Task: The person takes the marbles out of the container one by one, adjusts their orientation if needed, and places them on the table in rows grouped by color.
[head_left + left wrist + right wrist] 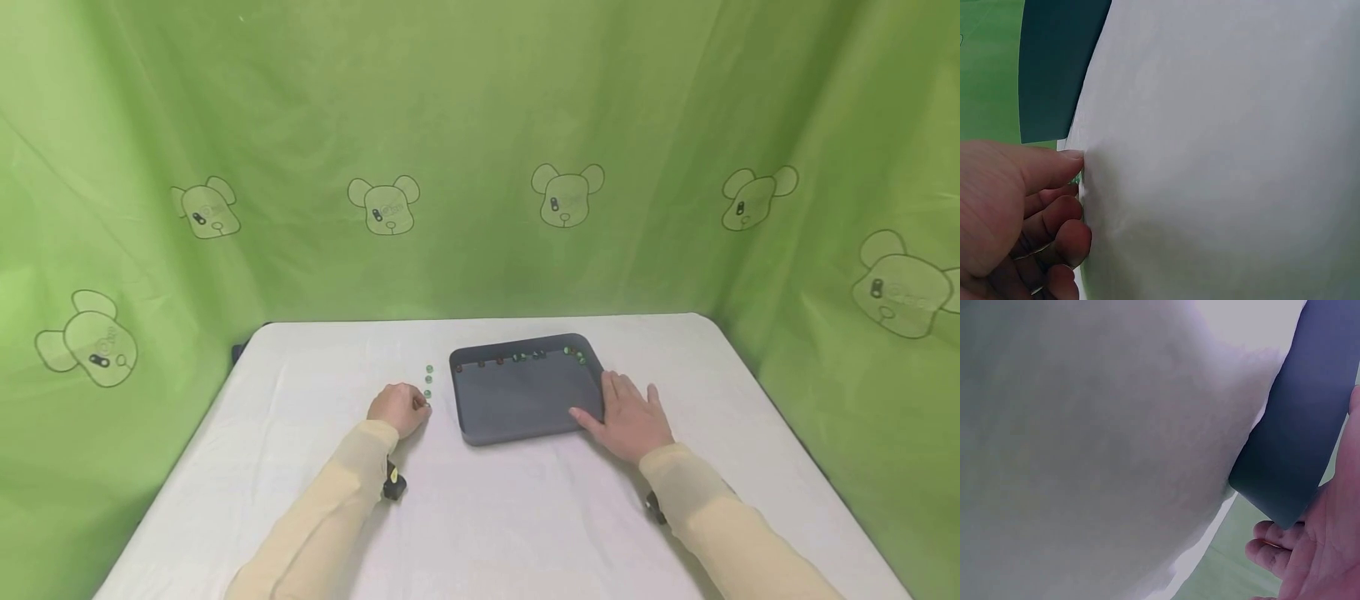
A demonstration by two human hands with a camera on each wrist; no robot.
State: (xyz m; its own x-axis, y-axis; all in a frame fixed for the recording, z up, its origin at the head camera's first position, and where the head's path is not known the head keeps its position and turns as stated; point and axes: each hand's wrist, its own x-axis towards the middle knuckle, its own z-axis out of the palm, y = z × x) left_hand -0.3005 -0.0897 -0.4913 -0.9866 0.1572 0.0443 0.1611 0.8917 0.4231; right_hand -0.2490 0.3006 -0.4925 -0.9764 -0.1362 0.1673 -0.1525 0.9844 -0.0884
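A dark grey tray [517, 404] lies on the white table. Along its far inner edge are several small green and reddish-brown glass beads [519, 357]. Left of the tray, three small green beads [428, 379] stand in a line running away from me. At the near end of that line my left hand [397, 408] pinches another green bead between thumb and fingertips, its other fingers curled. The bead is mostly hidden by the fingers. My right hand [633, 421] rests against the tray's right side, fingers extended along the wall, thumb over the near right rim.
A white cloth [510, 517] covers the table. Green curtains [480, 275] printed with bear heads enclose the back and both sides. A small black device [393, 483] is strapped at the left wrist, over a pale yellow sleeve [322, 517].
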